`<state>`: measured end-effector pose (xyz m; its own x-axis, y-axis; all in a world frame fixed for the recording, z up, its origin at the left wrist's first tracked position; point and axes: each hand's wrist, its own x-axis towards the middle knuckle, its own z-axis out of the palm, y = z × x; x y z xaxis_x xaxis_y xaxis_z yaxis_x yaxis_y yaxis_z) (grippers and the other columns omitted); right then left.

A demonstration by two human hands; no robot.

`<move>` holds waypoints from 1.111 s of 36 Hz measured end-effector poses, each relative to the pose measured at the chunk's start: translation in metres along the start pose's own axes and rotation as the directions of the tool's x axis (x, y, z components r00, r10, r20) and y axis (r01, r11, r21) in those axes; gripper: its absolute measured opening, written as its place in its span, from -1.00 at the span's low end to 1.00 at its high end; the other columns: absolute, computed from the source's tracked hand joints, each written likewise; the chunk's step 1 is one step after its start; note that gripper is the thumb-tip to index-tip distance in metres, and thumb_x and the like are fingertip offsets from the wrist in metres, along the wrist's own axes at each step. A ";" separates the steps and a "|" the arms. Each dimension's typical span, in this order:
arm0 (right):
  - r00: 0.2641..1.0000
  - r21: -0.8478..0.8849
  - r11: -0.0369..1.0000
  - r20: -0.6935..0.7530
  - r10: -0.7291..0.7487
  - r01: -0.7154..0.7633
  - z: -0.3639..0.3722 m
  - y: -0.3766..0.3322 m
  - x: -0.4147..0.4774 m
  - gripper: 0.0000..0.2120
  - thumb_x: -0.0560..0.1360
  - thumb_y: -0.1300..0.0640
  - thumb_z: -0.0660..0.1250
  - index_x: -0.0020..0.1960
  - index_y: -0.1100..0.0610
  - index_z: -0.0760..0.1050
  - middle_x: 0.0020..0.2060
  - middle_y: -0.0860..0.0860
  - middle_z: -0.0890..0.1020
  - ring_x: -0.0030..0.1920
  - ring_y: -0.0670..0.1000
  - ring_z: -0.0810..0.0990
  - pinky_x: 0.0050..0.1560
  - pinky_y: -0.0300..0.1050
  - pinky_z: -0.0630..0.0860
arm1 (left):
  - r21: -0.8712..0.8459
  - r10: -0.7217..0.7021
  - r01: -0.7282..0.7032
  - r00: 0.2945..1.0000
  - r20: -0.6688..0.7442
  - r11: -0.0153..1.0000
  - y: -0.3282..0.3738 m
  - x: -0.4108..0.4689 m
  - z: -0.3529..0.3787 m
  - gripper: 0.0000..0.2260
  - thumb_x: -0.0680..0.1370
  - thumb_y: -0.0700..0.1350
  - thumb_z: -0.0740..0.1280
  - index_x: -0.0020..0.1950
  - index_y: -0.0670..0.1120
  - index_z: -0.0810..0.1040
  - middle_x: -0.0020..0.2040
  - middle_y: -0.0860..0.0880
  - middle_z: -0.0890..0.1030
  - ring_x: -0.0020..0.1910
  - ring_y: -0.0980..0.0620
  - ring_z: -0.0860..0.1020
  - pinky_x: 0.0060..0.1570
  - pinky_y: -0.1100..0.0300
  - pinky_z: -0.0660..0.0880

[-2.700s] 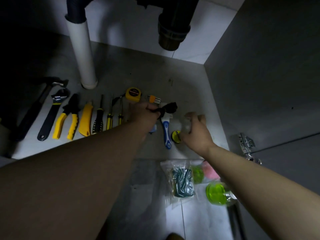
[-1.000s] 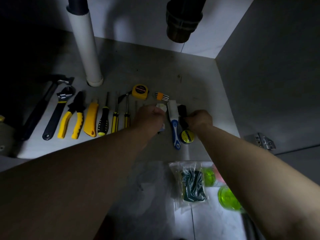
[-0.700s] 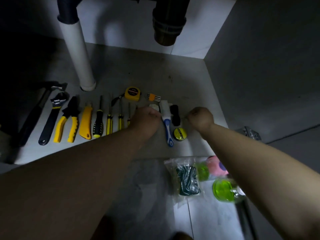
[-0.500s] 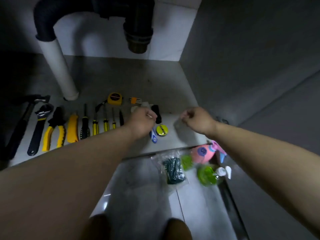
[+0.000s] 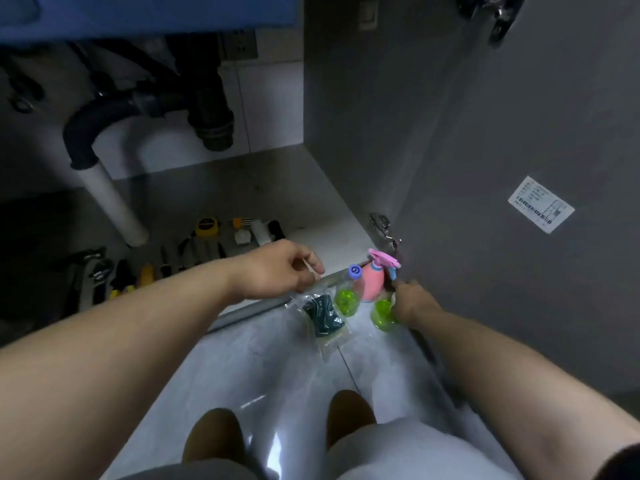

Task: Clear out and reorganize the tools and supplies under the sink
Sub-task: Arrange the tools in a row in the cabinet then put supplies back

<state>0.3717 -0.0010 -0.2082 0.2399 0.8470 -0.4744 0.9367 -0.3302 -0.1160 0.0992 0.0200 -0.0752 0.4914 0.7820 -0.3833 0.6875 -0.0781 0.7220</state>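
Both hands are out on the tiled floor (image 5: pixel 294 368) in front of the open sink cabinet. My left hand (image 5: pixel 282 271) hovers with curled fingers above a clear plastic bag of dark green pieces (image 5: pixel 323 315); a thin pale stick shows pinched between thumb and forefinger. My right hand (image 5: pixel 412 303) grips the top of a green bottle (image 5: pixel 381 315) beside the pink spray bottle (image 5: pixel 374 282). A second green bottle with a blue cap (image 5: pixel 346 299) stands between the bag and the pink bottle. Tools lie in a row on the cabinet floor (image 5: pixel 304 202), among them a yellow tape measure (image 5: pixel 207 226).
A white drain pipe (image 5: pixel 110 199) and a black trap (image 5: pixel 207 109) hang inside the cabinet. The open grey door (image 5: pixel 519 133) with a white sticker (image 5: pixel 540 204) stands close on the right, its hinge (image 5: pixel 382 225) by the bottles. My feet (image 5: pixel 349 410) are at the bottom.
Both hands pulled back from the tool row out of the cabinet. The right hand dropped onto the green bottle on the floor. The view tilted up and back, showing the pipes and door.
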 end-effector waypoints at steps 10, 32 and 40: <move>0.995 -0.044 0.999 -0.097 -0.002 -0.003 0.024 -0.006 0.017 -0.61 0.56 0.26 0.20 0.38 0.19 0.42 0.26 0.26 0.41 0.17 0.30 0.58 0.25 0.03 0.50 | 0.042 -0.140 0.138 0.989 0.052 0.989 -0.051 0.011 0.002 -0.85 0.64 -0.11 0.34 0.18 -0.05 0.62 -0.03 0.02 0.66 -0.12 0.13 0.64 -0.10 0.33 0.52; 0.871 0.709 0.629 0.044 -0.489 0.317 -0.128 -0.108 -0.069 -0.89 0.52 0.43 0.27 -0.03 0.41 0.57 -0.35 0.20 0.62 -0.40 0.00 0.63 -0.36 -0.23 0.59 | -0.004 -0.037 0.038 0.988 0.151 0.999 -0.040 0.022 0.006 -0.12 0.32 0.08 0.66 0.55 0.06 0.31 0.43 0.00 0.47 0.39 -0.01 0.47 0.44 0.06 0.41; 0.948 0.802 0.580 0.057 -0.312 0.143 -0.107 -0.116 -0.014 -0.89 0.58 0.09 0.37 0.05 0.12 0.59 -0.06 0.14 0.61 -0.24 0.07 0.68 -0.28 -0.13 0.62 | -0.142 0.007 -0.023 0.994 -0.110 0.990 -0.083 0.032 -0.008 -0.45 0.36 0.00 0.64 0.31 -0.01 0.57 0.17 -0.05 0.65 0.08 0.01 0.64 0.12 0.18 0.58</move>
<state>0.2873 0.0699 -0.0953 -0.0798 0.8826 -0.4633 0.3730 -0.4046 -0.8350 0.0540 0.0562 -0.1430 0.4346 0.8446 -0.3127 0.5934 -0.0074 0.8049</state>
